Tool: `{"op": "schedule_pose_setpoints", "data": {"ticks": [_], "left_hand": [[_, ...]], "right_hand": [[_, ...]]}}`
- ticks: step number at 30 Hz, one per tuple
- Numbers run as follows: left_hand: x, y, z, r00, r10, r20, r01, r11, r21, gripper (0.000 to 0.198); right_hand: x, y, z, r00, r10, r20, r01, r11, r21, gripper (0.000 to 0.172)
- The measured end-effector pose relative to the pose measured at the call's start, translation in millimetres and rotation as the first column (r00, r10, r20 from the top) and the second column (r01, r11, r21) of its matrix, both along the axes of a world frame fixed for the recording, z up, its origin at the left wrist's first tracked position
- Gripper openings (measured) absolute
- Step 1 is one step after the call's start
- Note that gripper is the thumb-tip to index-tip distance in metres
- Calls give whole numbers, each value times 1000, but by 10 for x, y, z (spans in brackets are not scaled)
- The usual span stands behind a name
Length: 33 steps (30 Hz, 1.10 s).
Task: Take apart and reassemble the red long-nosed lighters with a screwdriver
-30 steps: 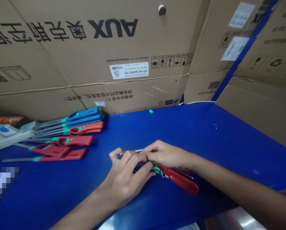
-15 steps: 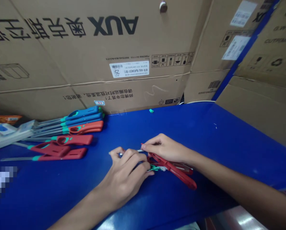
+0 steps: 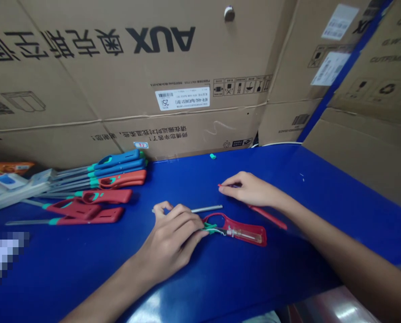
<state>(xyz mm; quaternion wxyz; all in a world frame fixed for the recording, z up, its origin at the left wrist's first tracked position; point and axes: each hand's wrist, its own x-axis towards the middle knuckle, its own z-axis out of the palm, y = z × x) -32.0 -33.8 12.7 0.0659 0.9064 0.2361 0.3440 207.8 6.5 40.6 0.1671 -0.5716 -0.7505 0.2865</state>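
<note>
My left hand (image 3: 173, 235) is closed around the front end of an opened red gas lighter (image 3: 263, 235) on the blue table. Its shell half lies face up, showing a clear fuel tank (image 3: 247, 235), a green trigger (image 3: 211, 228) and a thin white wire. A metal tube (image 3: 207, 209) runs beneath or through my left fingers; its exact hold is hidden. To the right, my right hand (image 3: 250, 188) pinches the other red shell half (image 3: 269, 217), which is lifted apart from the lighter and partly hidden behind the hand.
Several long blue lighters (image 3: 123, 158) and red lighters (image 3: 109, 196) lie at the left, their tubes towards a pale strip (image 3: 25, 190). A small green piece (image 3: 213, 156) sits near the back. Cardboard walls (image 3: 126, 98) bound the blue table (image 3: 288, 175).
My right hand has moved up and right, lifting one red shell half off the lighter. The lighter's insides are now exposed. My left hand has stayed almost in place.
</note>
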Motion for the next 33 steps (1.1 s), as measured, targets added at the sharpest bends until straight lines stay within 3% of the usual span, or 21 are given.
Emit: {"op": "schedule_pose_setpoints", "data": {"ticks": [8,10,12,15,17,19,26,30,33], "left_hand": [[-49,119,-121,999,12,-32,-14,997,-73,8],[-66,120,-110,1000,-9,-30,7,998,-68,8],[-90,110,-83,999,-39,-34,37,997,-65,8],[-131,101,-32,994,-70,-83,64,995,-72,6],[-158,113,-7,988,-81,-134,71,995,-76,6],[-188,137,7,980,-86,-181,72,994,-85,8],[-347,206,80,953,-49,-299,2,988,-156,35],[-422,238,120,911,-5,-412,-86,975,-202,25],[-456,275,130,884,-17,-466,-96,972,-216,10]], "right_hand": [[89,-37,-20,980,-30,195,13,996,87,30],[49,-100,23,979,-11,202,-19,989,147,27],[5,-173,78,979,88,186,-120,978,168,19],[-52,-270,137,938,311,155,-315,949,0,17],[-77,-308,143,910,376,178,-352,924,-149,22],[-86,-322,127,895,389,220,-347,915,-207,23],[-39,-308,110,936,338,103,-326,938,-118,16],[-41,-319,125,941,334,48,-331,942,-65,8],[-80,-326,103,943,332,35,-330,943,-40,11]]}}
